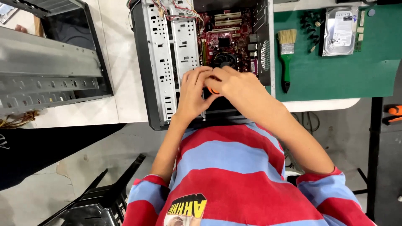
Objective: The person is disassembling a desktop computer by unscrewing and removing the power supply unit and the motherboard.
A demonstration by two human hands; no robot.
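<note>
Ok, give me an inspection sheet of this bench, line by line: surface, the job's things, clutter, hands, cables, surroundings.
Surface: white table with a green mat at one end.
Job's things: open computer case with its red motherboard showing; small orange-tipped tool at the fan.
Clutter: green-handled brush, hard drive and dark screws on the mat; grey side panel.
Hands: left hand and right hand meet around the tool, over the board.
Cables: coloured wire bundle at the case's far end.
Surroundings: black chair, concrete floor.
</note>
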